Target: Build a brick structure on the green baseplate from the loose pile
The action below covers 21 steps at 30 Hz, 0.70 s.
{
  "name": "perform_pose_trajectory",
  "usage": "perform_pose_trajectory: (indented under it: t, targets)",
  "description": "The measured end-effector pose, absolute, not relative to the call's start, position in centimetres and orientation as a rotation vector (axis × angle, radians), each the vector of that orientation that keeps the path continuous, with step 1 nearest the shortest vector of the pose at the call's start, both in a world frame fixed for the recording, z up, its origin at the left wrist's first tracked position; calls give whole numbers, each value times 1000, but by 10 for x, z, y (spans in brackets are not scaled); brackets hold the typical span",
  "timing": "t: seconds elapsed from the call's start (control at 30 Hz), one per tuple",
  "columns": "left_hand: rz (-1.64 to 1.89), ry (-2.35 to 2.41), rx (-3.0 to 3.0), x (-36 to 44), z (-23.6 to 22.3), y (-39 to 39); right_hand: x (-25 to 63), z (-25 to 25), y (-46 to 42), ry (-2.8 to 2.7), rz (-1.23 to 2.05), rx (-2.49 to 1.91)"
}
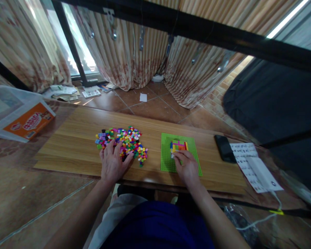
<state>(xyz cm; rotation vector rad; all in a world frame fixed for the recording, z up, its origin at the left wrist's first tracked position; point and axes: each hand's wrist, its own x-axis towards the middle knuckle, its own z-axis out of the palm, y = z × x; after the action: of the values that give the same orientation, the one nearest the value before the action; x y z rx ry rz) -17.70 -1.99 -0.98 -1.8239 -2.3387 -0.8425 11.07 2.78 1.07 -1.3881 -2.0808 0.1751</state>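
My left hand [112, 162] rests with fingers spread on a heap of small multicoloured toy bricks [126, 138], on the left half of the wooden board. My right hand [187, 166] is over a green studded baseplate [167, 165], its thumb and forefinger pinched together at the near left corner of a low brick build [180, 144]. Blue, yellow, pink, orange and red bricks show in that build. A small whitish toy brick [172, 155] shows at the pinching fingertips. My right hand hides the near part of the build.
The wooden board [72, 138] bears all this. Right of the baseplate lie a black phone [225, 148] and a printed paper sheet [245, 155] with a white cable beside it. A clear plastic box [20, 117] with an orange label stands far left. A black bar crosses overhead.
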Motion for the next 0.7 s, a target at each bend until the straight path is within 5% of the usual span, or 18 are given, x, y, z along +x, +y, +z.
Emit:
perform_pose_trajectory:
  t: [0.7]
  targets:
    - [-796, -2327, -1830, -178, -11, -20, 111, -1, 21, -2060, -95, -1263]
